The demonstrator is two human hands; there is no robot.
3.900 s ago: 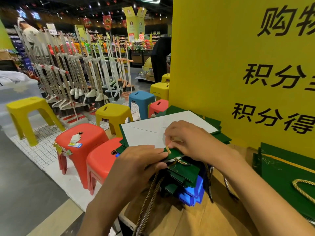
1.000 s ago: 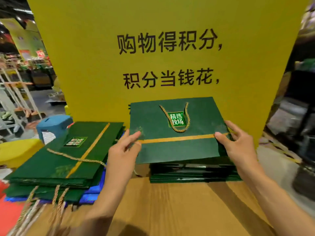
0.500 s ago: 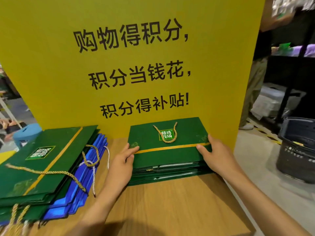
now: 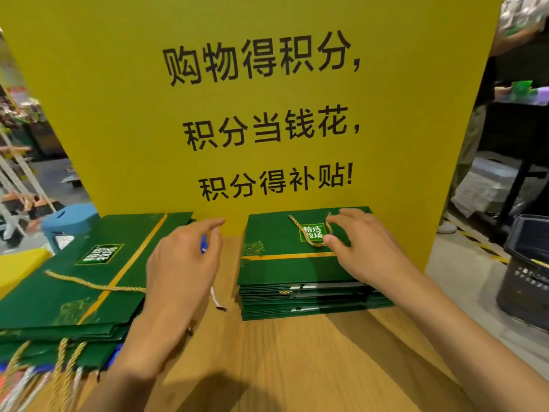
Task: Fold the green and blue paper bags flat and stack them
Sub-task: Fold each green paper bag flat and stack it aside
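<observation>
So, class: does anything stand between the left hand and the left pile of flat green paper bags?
Nothing visible does: the left hand is directly over the right edge of that left pile of flat green paper bags.

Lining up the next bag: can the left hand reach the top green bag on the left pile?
Probably yes. The top green bag lies uncovered, only its own rope handle across it, and the left hand is open over its right edge.

Your left grip covers the right edge of the left stack; blue bags show only as slivers; the frame's left edge crops that stack.
</observation>
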